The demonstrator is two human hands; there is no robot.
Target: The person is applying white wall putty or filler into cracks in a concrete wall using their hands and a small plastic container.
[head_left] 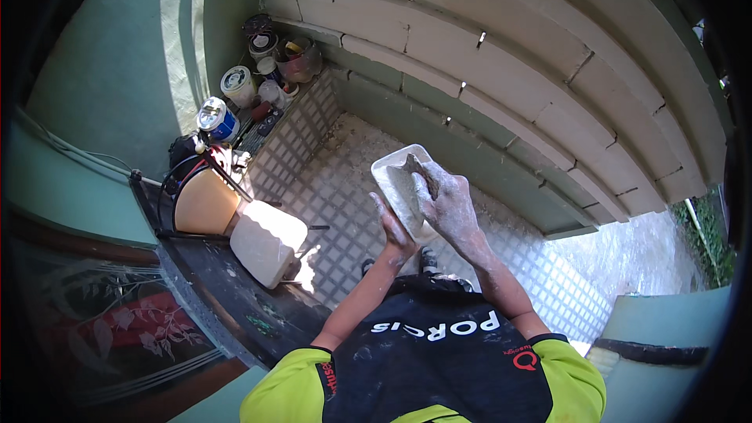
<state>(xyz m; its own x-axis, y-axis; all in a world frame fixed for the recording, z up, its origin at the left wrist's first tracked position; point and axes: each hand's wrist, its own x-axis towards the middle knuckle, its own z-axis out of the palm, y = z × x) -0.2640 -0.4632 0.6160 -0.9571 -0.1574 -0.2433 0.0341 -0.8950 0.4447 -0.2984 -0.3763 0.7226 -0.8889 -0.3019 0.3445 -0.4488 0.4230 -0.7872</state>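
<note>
My left hand (395, 229), its palm turned up, supports a white, shallow rectangular tray (397, 185) from its left side and below. The tray tilts in front of my body, and pale plaster-like residue coats its inside. Over the tray, my right hand (448, 202) is closed around a small greyish flat piece (412, 163) that looks like a scraper blade. Its far edge shows against the tray's upper end, but my fingers cover most of it. White dust or paste covers the right hand up to the wrist.
A chair (270, 243) with a pale seat stands at the left. Beyond it, paint buckets (218, 119) and a clear tub (301, 61) crowd a tiled ledge. A slatted wall (486, 55) runs across the far side. Underfoot is a dusty checkered tile floor (345, 219).
</note>
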